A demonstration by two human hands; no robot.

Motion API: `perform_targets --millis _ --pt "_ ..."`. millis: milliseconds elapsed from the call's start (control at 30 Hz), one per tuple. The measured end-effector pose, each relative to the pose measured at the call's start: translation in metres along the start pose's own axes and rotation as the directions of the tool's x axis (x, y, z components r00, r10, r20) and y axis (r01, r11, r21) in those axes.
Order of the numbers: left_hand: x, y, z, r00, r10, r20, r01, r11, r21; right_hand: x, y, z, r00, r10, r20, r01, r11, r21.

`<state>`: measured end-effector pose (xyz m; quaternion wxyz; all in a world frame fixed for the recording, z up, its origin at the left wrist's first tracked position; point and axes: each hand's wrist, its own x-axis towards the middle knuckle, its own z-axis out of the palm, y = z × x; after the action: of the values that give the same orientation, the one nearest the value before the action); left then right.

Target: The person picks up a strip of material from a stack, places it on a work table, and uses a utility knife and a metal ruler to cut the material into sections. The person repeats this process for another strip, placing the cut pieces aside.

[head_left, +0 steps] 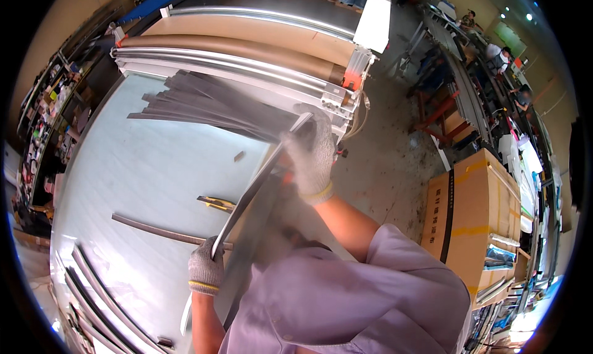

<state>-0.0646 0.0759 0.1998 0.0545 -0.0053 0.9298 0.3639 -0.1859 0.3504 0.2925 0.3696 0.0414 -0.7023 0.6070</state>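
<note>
A long, flexible dark grey strip with a white edge [248,192] runs diagonally across the front of me, bowed along its length. My left hand [207,269], in a grey knit glove with a yellow cuff, is closed round its lower part, and a white end hangs below the hand. At the strip's upper end my right hand [314,156], gloved alike and smeared by motion, is closed on it. Beyond, a fanned pile of dark grey strips [204,107] lies on the pale glass-like tabletop [148,162]. Close to my left hand are a yellow and black utility knife [216,203] and a narrow dark strip [164,231].
A roller machine with brown sheet [235,48] spans the table's far edge. Several curved strips [114,298] lie at the near left, and a small offcut [239,156] mid-table. Stacked cardboard boxes [472,221] stand at right. Crowded shelves [52,119] line the left; people sit far right.
</note>
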Motion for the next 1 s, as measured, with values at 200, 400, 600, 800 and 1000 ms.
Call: perform_targets --millis 200,400,600,800,1000 --pt "0.001 0.003 -0.005 0.999 -0.027 0.040 0.028 1.000 -0.008 -0.003 0.000 0.004 0.998 0.060 -0.010 -0.060 0.997 0.051" --pt "0.003 0.003 -0.006 1.000 -0.007 0.023 0.007 1.000 0.021 -0.003 0.006 0.006 0.998 0.051 -0.024 -0.050 0.997 0.054" --pt "0.004 0.002 -0.008 0.999 0.040 -0.003 -0.040 0.999 0.007 -0.003 0.012 0.008 0.996 0.092 -0.007 -0.091 0.989 0.116" --pt "0.004 -0.009 -0.006 0.994 0.109 -0.026 -0.107 0.993 0.050 -0.003 0.012 0.010 0.998 0.067 -0.008 -0.066 0.995 0.081" --pt "0.004 -0.003 -0.006 0.995 0.101 0.005 -0.101 0.993 0.055 -0.004 0.011 0.008 0.996 0.091 -0.002 -0.091 0.993 0.077"
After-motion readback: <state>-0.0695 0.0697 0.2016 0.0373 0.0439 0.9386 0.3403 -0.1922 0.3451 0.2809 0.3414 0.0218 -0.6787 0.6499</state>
